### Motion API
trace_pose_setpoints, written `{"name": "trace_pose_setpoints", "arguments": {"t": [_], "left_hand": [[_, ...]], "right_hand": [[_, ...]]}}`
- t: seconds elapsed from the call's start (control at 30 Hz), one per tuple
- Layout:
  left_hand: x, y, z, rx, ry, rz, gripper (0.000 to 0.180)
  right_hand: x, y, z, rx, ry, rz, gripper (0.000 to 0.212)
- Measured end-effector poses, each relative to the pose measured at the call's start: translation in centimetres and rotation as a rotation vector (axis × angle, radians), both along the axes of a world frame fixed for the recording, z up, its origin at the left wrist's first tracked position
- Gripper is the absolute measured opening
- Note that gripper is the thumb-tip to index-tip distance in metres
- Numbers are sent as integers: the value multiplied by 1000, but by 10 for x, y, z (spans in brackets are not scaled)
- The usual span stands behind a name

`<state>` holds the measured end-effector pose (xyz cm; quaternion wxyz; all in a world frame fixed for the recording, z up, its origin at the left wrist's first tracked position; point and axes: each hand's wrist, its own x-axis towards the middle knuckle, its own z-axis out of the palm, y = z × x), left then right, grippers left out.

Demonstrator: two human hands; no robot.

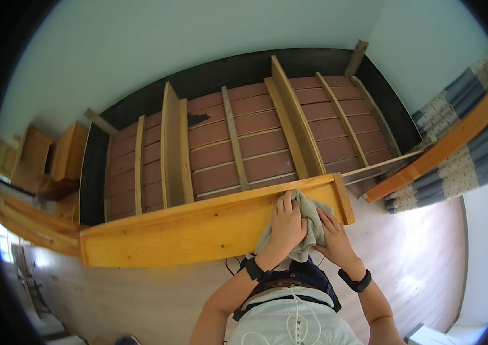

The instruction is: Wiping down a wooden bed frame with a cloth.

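A long yellow wooden board (158,236) with a few dark knots runs across in front of me, along the near side of a bed frame (232,72). Near its right end, a crumpled grey-green cloth (311,221) lies against the board's face. My left hand (288,227) is closed on the left part of the cloth and presses it to the wood. At the cloth's right edge, my right hand (336,240) grips it with bent fingers, close to the board's end piece (344,200).
Inside the dark-sided frame stand upright wooden dividers (171,146) and slats over reddish panels (209,135). An orange wooden rail (445,141) leans at the right beside a patterned curtain (428,190). Wooden furniture (68,152) stands at the far left. A white cable (297,316) hangs over my shirt.
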<state>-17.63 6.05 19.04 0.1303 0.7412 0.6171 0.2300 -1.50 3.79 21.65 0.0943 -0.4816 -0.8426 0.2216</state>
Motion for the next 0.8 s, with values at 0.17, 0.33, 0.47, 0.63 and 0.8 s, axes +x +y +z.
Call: {"name": "trace_pose_setpoints", "arguments": {"t": [0.17,0.33,0.47,0.63,0.8], "left_hand": [[1,-10,3,1,-54,78,42],[28,-18,10,17,-124,127,46],[41,-25,-12,109,-131,153,52],[32,-36,-10,107,-128,333,55],[27,-38,-20,80,-182,321,52]], "right_hand": [[14,13,6,5,-47,130,69],[47,32,23,89,-148,232,71],[55,39,4,60,-229,241,90],[50,48,-4,109,-213,291,98],[37,58,-5,120,-285,373,104]]}}
